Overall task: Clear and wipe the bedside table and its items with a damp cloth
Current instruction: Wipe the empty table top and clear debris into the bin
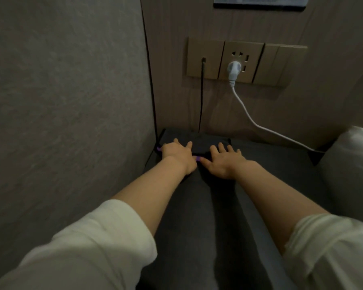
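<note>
Pressing down flat, both hands are on a dark cloth [199, 143] at the far end of the bedside table [260, 164]. The left hand [177, 152] lies with fingers spread and straight over the cloth's left part, close to the padded panel [67, 101] that runs along that side. The right hand [224, 161] lies beside it, fingers fanned out and straight too, palm down on the cloth's right part; the two thumbs almost meet in the middle. Neither hand curls round anything. A trace of purple shows at the cloth's edge near the left fingertips and again between the thumbs. The cloth sits folded, tucked into the back left corner of the dark grey tabletop, up against the wood-look wall [176, 80]. Both forearms reach forward, pale sleeves [88, 248] pushed up. Above the cloth, a socket panel [245, 61] carries a white plug [234, 71], its white cable [260, 125] trailing down to the right across the wall. A black cable [202, 91] drops from the panel's left plate straight down behind the cloth. White bedding [354, 160] edges in at the right.
</note>
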